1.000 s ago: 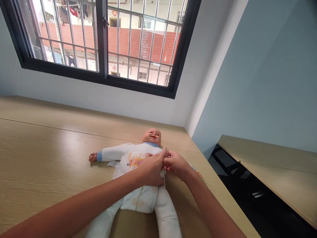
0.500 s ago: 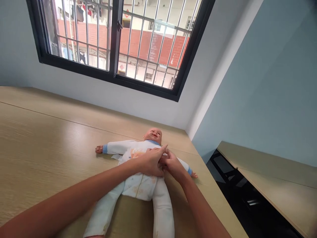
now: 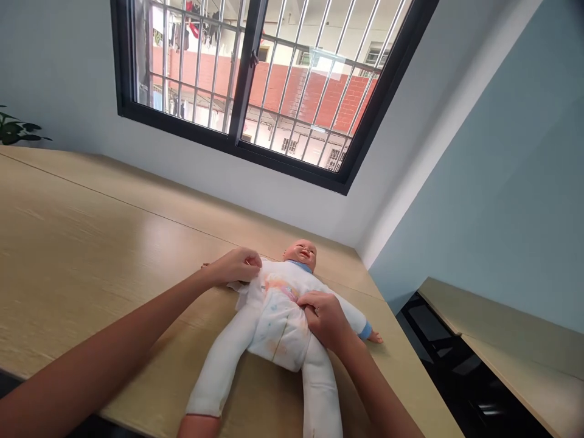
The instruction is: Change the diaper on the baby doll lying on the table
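Observation:
A baby doll (image 3: 347, 307) in a white suit with blue collar and cuffs lies on its back on the wooden table, head toward the window. Around its hips is a white diaper (image 3: 276, 331) with a coloured print and a yellowish line down the front. My left hand (image 3: 239, 265) is closed in a pinch at the doll's side, on the white side flap of the diaper. At the opposite side of the waist, my right hand (image 3: 323, 313) grips the diaper's front edge with curled fingers. The doll's arm beyond my left hand is mostly hidden.
The pale wooden table (image 3: 91, 243) runs up to the wall under a barred, black-framed window (image 3: 237, 140). A second wooden surface with a glossy black side (image 3: 456, 365) stands at the right. Leaves of a plant (image 3: 18, 129) show at the far left.
My hands were together over the doll's belly; now they are apart. The left has moved out to the doll's side and the right rests lower on the diaper. The view has shifted left.

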Tool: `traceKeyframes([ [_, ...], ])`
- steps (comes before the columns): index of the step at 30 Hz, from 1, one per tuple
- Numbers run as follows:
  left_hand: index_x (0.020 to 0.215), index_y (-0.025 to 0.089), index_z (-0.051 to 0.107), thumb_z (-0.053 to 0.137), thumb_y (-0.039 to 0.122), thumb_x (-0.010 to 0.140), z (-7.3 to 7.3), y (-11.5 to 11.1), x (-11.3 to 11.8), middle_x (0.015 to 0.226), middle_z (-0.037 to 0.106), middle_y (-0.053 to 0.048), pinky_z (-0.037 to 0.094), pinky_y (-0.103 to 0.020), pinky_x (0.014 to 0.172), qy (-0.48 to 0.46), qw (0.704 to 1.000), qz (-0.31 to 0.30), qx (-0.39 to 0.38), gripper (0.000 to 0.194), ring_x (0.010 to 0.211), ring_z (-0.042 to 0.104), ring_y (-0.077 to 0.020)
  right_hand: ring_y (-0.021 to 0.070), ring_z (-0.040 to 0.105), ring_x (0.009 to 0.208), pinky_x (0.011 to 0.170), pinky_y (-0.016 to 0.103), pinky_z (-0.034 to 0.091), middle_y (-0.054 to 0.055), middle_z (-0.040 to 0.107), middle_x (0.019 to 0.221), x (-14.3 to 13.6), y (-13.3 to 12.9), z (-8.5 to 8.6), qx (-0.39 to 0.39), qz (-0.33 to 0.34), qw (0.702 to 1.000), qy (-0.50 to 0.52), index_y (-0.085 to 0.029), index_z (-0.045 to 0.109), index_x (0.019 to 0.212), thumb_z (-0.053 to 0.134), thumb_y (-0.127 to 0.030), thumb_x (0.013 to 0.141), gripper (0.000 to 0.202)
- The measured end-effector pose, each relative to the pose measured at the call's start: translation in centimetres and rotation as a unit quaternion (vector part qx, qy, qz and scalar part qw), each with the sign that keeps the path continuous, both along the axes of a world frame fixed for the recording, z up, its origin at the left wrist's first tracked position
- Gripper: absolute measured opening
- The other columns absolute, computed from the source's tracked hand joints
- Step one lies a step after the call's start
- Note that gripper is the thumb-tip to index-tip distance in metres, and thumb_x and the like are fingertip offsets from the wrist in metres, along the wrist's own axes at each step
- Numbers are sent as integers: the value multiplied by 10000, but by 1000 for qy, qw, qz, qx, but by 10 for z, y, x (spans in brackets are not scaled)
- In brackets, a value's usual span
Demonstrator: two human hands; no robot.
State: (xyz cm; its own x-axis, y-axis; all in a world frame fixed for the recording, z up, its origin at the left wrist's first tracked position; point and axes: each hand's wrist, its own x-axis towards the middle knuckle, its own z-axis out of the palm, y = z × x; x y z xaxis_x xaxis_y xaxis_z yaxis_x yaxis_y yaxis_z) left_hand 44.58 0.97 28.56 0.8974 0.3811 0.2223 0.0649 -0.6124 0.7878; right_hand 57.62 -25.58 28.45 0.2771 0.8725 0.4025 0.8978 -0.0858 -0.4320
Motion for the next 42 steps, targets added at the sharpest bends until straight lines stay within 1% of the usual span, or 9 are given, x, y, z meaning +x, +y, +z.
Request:
traceKeyframes([
  [4,788,158,697,586,321,648,-8,20,-8,665,624,4,340,-208,537,138,989,-61,-4,242,595,512,-123,181,660,819,776,279,471,18,735,886,-3,-1,-3,-24,-21,999,-25,-208,749,837,448,-44,761,352],
  [9,796,189,703,644,269,572,-10,25,-18,752,678,4,348,-215,598,183,981,-11,66,245,703,561,-152,189,642,850,799,295,472,27,713,889,-11,-4,9,14,-42,998,-48,-199,728,831,466,-81,817,287],
  [13,722,187,679,689,318,578,-18,16,-19,707,657,10,343,-226,647,164,977,24,131,195,754,568,-169,177,640,909,839,293,487,37,705,950,-23,17,27,70,32,997,-22,-191,713,867,479,-82,833,260],
  [19,535,163,563,734,251,482,-25,1,-12,570,555,-11,343,-259,656,168,977,48,121,199,753,546,-212,186,598,1105,958,327,457,20,683,1190,-39,68,27,-15,127,991,-30,-227,731,1053,445,-35,829,411],
  [24,464,171,468,654,210,518,-28,8,-13,488,476,1,340,-267,619,154,986,42,44,198,679,538,-201,209,564,1115,943,385,399,-41,699,1170,-46,75,17,-96,119,982,-107,-296,716,1094,466,-73,852,414],
  [29,615,171,534,641,326,598,-28,19,-13,607,626,-6,425,-240,582,139,980,-36,-136,189,635,597,-161,239,518,1146,892,431,350,-29,659,1236,-58,66,29,-163,107,968,-158,-355,636,1186,430,-341,990,284],
  [32,640,171,519,654,328,597,-24,18,-12,642,650,-13,476,-241,615,112,969,-65,-209,212,632,609,-144,240,508,1116,887,433,330,-18,686,1131,-64,66,33,-197,94,960,-177,-315,660,1057,367,-427,1018,316],
  [35,618,167,511,662,288,577,-20,16,-13,611,628,-2,471,-228,598,86,963,-82,-240,198,599,585,-125,230,513,1064,864,410,317,-13,701,1001,-65,68,32,-211,70,955,-196,-244,661,852,344,-417,1025,400],
  [42,546,164,473,645,209,558,-13,25,-22,498,524,32,354,-196,475,78,964,-79,-244,178,493,499,-98,212,520,1000,803,378,309,17,698,933,-62,67,31,-207,39,949,-233,-189,646,764,343,-381,1021,441],
])
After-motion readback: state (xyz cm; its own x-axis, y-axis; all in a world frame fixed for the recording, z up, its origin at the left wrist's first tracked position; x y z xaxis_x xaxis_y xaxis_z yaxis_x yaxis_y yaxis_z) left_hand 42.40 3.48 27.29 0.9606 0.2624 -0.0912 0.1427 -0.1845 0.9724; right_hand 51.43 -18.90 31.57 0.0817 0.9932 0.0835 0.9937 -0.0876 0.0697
